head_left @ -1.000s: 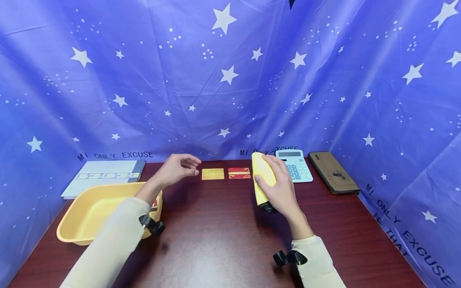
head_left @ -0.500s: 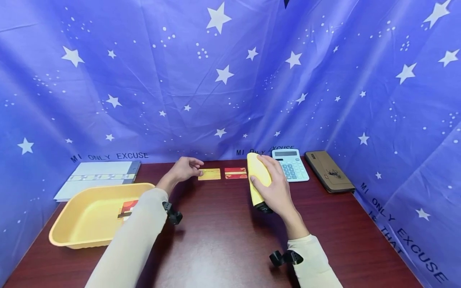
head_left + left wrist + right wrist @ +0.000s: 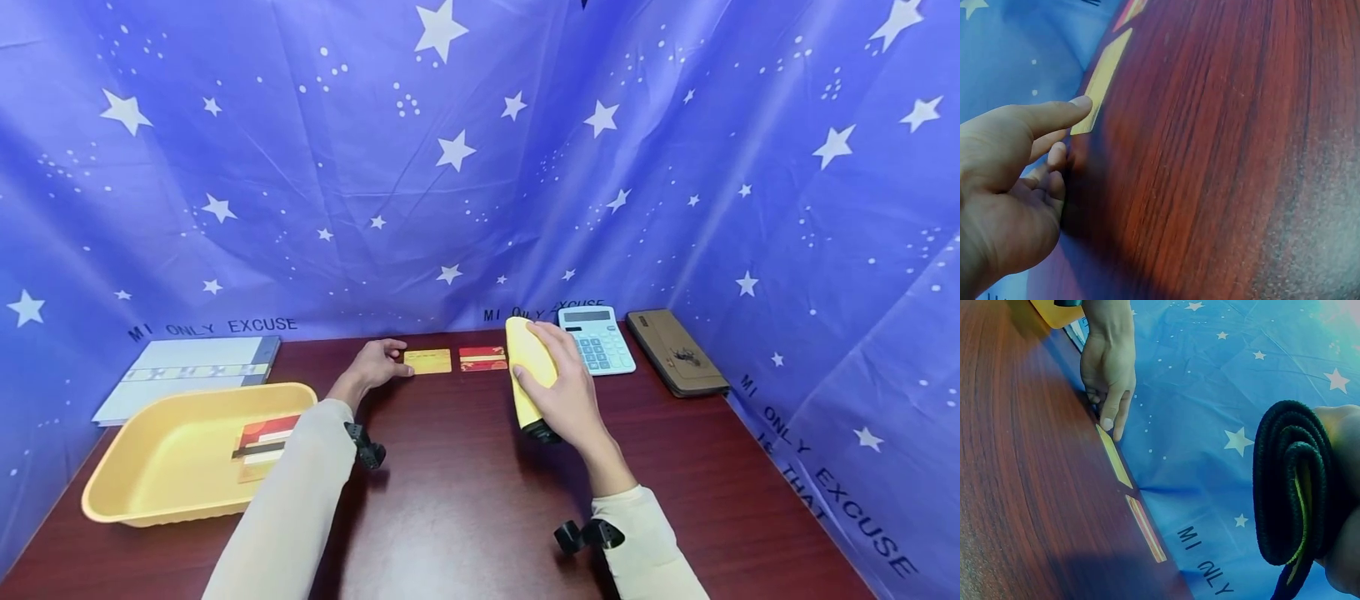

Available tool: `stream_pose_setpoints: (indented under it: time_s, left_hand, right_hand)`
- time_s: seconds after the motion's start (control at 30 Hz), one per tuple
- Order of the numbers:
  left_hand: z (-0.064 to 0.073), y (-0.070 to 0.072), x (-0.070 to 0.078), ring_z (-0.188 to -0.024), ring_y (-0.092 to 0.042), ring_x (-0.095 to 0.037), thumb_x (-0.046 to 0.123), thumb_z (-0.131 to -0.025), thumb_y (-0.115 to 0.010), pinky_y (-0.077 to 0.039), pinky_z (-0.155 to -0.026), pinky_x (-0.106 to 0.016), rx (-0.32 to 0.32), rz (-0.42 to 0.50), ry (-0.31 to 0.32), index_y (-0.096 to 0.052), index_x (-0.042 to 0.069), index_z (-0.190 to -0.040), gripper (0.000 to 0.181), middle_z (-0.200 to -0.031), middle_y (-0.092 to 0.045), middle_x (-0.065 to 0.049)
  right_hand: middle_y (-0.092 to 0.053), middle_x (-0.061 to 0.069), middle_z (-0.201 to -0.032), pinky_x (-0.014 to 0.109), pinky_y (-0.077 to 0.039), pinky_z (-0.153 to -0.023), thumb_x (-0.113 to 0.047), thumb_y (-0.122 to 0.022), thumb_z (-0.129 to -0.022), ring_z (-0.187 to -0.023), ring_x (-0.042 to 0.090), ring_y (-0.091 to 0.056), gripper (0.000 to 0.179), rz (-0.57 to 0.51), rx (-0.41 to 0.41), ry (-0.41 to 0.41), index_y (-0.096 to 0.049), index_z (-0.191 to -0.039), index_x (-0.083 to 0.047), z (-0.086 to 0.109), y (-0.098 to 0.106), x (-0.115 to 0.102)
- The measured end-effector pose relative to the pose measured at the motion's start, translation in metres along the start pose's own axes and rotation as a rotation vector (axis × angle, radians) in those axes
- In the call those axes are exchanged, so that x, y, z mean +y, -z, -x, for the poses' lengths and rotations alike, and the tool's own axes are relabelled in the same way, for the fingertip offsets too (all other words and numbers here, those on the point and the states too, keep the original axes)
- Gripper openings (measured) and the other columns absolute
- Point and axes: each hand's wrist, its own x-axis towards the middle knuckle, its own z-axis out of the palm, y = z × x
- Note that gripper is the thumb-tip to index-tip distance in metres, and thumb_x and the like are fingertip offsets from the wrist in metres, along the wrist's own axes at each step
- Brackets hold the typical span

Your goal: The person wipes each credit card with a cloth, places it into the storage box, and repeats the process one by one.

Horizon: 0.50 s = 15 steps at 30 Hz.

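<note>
Left hand [image 3: 372, 364] has just dropped to the nine o'clock end of the gold card [image 3: 429, 361], thumb and fingers apart, so it's reachable now but flat on the counter [image 3: 457, 467]. Right hand [image 3: 572, 396], three o'clock, is gripping the folded yellow cloth [image 3: 534, 371].

2 cards [image 3: 428, 361] near back of table [image 3: 450, 508], tray [image 3: 168, 454] left, calculator [image 3: 598, 348] right, wallet [image 3: 675, 354] farther right
</note>
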Motion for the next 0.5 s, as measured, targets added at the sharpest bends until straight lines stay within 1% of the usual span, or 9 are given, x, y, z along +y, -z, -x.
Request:
stream_pose_setpoints:
  time_s: [0.07,0.13,0.27,0.4,0.5]
  left_hand:
    - [-0.0001,-0.0002,0.001,-0.119,-0.054,-0.033,0.007,-0.084,-0.08,-0.048,-0.109,-0.042,-0.005,-0.028,-0.006,-0.059,-0.002,-0.14,0.06,-0.129,-0.059,-0.022]
    - [-0.0002,-0.001,0.0027,-0.118,-0.053,-0.032,0.007,-0.084,-0.081,-0.046,-0.111,-0.043,-0.006,-0.054,-0.011,-0.061,-0.002,-0.137,0.058,-0.126,-0.058,-0.02]
    - [0.0005,-0.0016,0.005,-0.113,-0.053,-0.031,0.008,-0.082,-0.082,-0.047,-0.108,-0.043,0.011,-0.091,-0.023,-0.064,-0.003,-0.131,0.053,-0.12,-0.058,-0.019]
    - [0.0013,-0.0022,0.0051,-0.111,-0.052,-0.03,0.01,-0.084,-0.082,-0.047,-0.106,-0.042,0.016,-0.104,0.004,-0.063,-0.002,-0.13,0.051,-0.119,-0.056,-0.017]
    - [0.0025,-0.0035,0.0065,-0.112,-0.051,-0.031,0.01,-0.084,-0.082,-0.047,-0.107,-0.043,0.03,-0.127,0.016,-0.062,-0.003,-0.129,0.051,-0.119,-0.055,-0.018]
  right_hand:
    - [-0.054,0.002,-0.149,0.042,-0.051,-0.092,-0.019,-0.08,-0.085,-0.127,0.027,-0.056,0.062,-0.001,0.0,0.002,-0.06,-0.144,-0.022,-0.0006,0.0004,-0.0001]
    - [-0.053,0.002,-0.15,0.042,-0.051,-0.091,-0.019,-0.08,-0.085,-0.127,0.027,-0.055,0.063,0.0,-0.005,0.002,-0.06,-0.145,-0.023,-0.0007,0.0007,0.0001]
    - [-0.053,0.001,-0.15,0.041,-0.051,-0.091,-0.019,-0.08,-0.085,-0.127,0.026,-0.055,0.063,0.001,-0.007,0.0,-0.06,-0.145,-0.023,-0.0007,0.0009,0.0003]
    - [-0.053,0.002,-0.15,0.041,-0.051,-0.091,-0.019,-0.08,-0.086,-0.127,0.026,-0.055,0.063,0.004,-0.009,-0.007,-0.06,-0.145,-0.023,-0.0006,0.0014,-0.0001]
    - [-0.052,0.002,-0.15,0.041,-0.051,-0.091,-0.02,-0.08,-0.086,-0.127,0.027,-0.055,0.063,0.009,-0.012,-0.015,-0.059,-0.145,-0.023,-0.0005,0.0021,-0.0005]
